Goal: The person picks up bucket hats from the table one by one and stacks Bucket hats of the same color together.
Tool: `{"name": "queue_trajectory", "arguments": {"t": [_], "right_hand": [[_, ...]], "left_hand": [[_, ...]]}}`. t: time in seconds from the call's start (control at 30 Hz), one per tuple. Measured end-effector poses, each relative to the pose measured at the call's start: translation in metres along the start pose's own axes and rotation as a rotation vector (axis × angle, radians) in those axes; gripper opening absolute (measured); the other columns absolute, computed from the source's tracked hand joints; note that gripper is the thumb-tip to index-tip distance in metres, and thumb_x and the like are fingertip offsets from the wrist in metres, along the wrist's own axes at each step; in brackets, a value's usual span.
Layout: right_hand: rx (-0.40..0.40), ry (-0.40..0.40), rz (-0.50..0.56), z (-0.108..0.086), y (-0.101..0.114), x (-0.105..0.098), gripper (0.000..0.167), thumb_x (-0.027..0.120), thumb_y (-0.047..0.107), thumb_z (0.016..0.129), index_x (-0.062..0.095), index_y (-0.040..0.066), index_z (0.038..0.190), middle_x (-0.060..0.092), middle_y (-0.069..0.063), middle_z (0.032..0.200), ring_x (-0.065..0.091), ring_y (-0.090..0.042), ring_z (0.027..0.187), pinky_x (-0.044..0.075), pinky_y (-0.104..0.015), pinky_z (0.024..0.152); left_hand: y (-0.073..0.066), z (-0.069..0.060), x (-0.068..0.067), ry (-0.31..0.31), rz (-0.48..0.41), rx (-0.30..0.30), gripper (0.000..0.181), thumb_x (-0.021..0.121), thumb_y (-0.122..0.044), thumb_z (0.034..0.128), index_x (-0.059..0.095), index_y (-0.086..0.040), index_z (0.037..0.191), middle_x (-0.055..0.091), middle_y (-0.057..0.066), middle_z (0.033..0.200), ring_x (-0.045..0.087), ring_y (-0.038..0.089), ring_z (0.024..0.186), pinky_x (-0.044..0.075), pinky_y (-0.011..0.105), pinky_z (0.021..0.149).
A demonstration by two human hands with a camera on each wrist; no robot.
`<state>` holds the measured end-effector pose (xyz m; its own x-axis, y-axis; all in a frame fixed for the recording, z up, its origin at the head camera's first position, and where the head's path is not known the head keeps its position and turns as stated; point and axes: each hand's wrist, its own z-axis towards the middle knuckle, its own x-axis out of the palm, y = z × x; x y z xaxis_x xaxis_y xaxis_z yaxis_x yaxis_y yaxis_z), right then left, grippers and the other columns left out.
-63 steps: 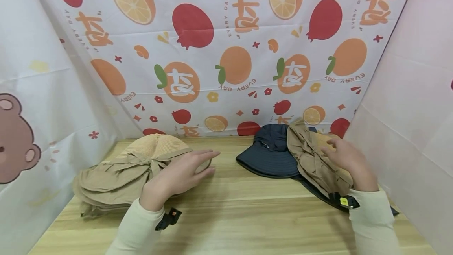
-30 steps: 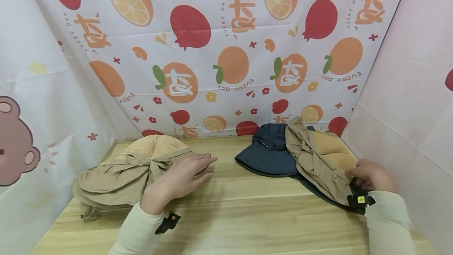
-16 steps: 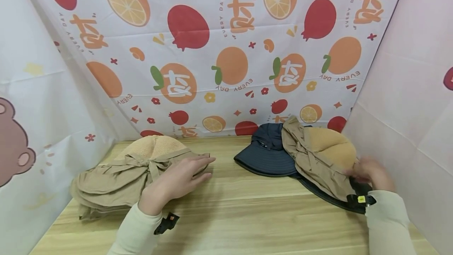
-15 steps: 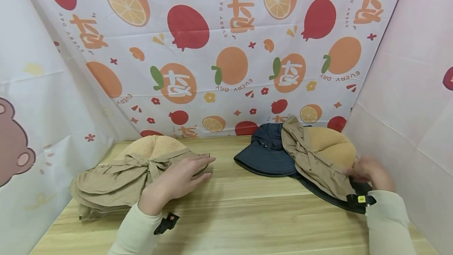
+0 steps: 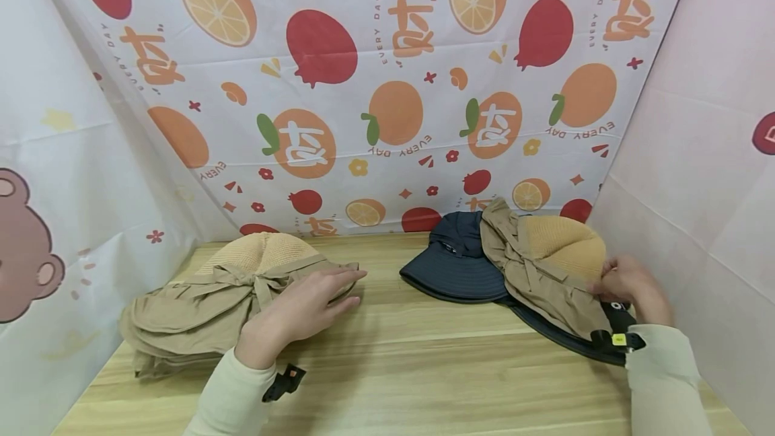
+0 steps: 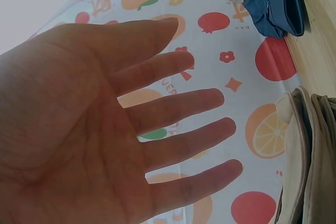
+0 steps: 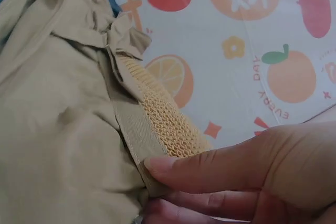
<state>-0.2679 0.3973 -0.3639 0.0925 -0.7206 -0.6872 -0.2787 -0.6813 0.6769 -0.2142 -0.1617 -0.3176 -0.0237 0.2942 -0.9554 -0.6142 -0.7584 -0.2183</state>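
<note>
My right hand [image 5: 632,288] pinches the edge of a tan sun hat [image 5: 545,288] with a woven straw crown and a cloth bow. In the right wrist view, thumb and fingers grip the hat's band [image 7: 137,135] beside the straw weave. This hat lies over navy hats [image 5: 463,264], whose dark brims show at its left and underneath. My left hand [image 5: 303,311] has straight, spread fingers and hovers by a stack of tan hats [image 5: 200,308] at the left. The left wrist view shows its palm [image 6: 89,124] holding nothing; I cannot tell whether it touches the stack.
A pale wooden table [image 5: 393,369] carries both groups of hats, with bare wood between them. A fruit-print cloth [image 5: 375,52] hangs behind. White cloth walls close in the left [image 5: 91,187] and right [image 5: 696,187] sides.
My right hand went from above the right tan hat to its near right edge and took hold there. The straw crown, dented before, stands fuller. My left hand has hardly moved.
</note>
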Motion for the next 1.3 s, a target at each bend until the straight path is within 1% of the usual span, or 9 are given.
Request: {"name": "queue_trajectory", "arguments": {"t": [0.13,0.27,0.43,0.53,0.73,0.9,1.03,1.17,1.3], "right_hand": [[-0.049,-0.015,0.033,-0.001,0.003,0.001,0.027,0.076,-0.001,0.088,0.050,-0.006,0.094,0.062,-0.017,0.091,0.071,-0.019,0.077,0.064,-0.039,0.072],[-0.112,-0.039,0.028,-0.004,0.007,-0.001,0.027,0.078,-0.005,0.084,0.051,-0.003,0.084,0.061,-0.012,0.085,0.070,-0.019,0.076,0.065,-0.041,0.071],[-0.173,-0.037,0.039,-0.010,0.013,-0.005,0.025,0.082,-0.006,0.080,0.057,-0.001,0.078,0.066,0.000,0.075,0.068,-0.013,0.073,0.065,-0.037,0.068],[-0.199,-0.024,0.049,-0.014,0.017,-0.007,0.024,0.082,-0.007,0.080,0.059,0.000,0.077,0.069,0.003,0.072,0.067,-0.010,0.072,0.064,-0.034,0.067],[-0.261,-0.026,0.015,-0.020,0.023,-0.006,0.024,0.083,-0.005,0.079,0.060,0.001,0.075,0.068,0.004,0.070,0.060,-0.005,0.068,0.058,-0.027,0.062],[-0.356,-0.061,0.006,-0.027,0.029,-0.005,0.027,0.082,-0.007,0.077,0.056,-0.008,0.075,0.062,0.007,0.065,0.055,-0.004,0.065,0.052,-0.025,0.058],[-0.399,-0.077,0.013,-0.032,0.035,-0.003,0.027,0.083,-0.009,0.076,0.056,-0.010,0.076,0.063,0.009,0.067,0.055,-0.002,0.067,0.054,-0.025,0.060],[-0.423,-0.051,0.022,-0.034,0.042,0.000,0.022,0.082,-0.009,0.076,0.060,-0.010,0.078,0.067,0.007,0.070,0.057,-0.002,0.068,0.055,-0.024,0.060],[-0.474,-0.015,0.009,-0.036,0.049,0.004,0.021,0.083,-0.006,0.076,0.062,-0.006,0.077,0.066,0.007,0.070,0.056,-0.002,0.066,0.051,-0.023,0.058]], "left_hand": [[0.000,-0.001,-0.002,0.005,-0.004,0.004,0.042,0.067,-0.022,0.1011,0.063,-0.008,0.141,0.064,0.017,0.143,0.062,0.035,0.132,0.050,0.053,0.109],[0.000,-0.001,-0.004,0.017,-0.004,0.003,0.041,0.065,-0.023,0.1021,0.063,-0.009,0.141,0.064,0.016,0.143,0.062,0.035,0.132,0.051,0.053,0.109],[0.000,-0.001,-0.004,0.024,-0.006,0.002,0.041,0.065,-0.023,0.1022,0.064,-0.009,0.141,0.064,0.016,0.143,0.062,0.035,0.132,0.051,0.053,0.108],[0.001,-0.001,-0.004,0.025,-0.002,0.004,0.041,0.065,-0.023,0.1021,0.064,-0.008,0.140,0.064,0.016,0.143,0.063,0.035,0.132,0.051,0.053,0.108],[0.000,-0.002,-0.005,0.045,-0.012,-0.013,0.040,0.065,-0.022,0.1024,0.064,-0.008,0.140,0.064,0.016,0.143,0.062,0.036,0.133,0.050,0.053,0.109],[0.000,-0.002,-0.005,0.050,-0.014,-0.020,0.040,0.065,-0.021,0.1022,0.064,-0.008,0.139,0.063,0.016,0.144,0.061,0.035,0.133,0.050,0.054,0.109],[0.000,-0.002,-0.004,0.046,-0.008,-0.019,0.039,0.066,-0.021,0.1018,0.065,-0.008,0.139,0.064,0.016,0.144,0.061,0.035,0.133,0.050,0.053,0.109],[0.001,-0.002,-0.004,0.049,-0.006,-0.016,0.039,0.065,-0.020,0.1019,0.065,-0.008,0.139,0.064,0.016,0.143,0.061,0.035,0.133,0.050,0.053,0.109],[0.001,-0.002,-0.005,0.058,-0.015,-0.019,0.039,0.065,-0.021,0.1023,0.065,-0.008,0.139,0.064,0.015,0.143,0.062,0.035,0.133,0.050,0.053,0.109]]}}
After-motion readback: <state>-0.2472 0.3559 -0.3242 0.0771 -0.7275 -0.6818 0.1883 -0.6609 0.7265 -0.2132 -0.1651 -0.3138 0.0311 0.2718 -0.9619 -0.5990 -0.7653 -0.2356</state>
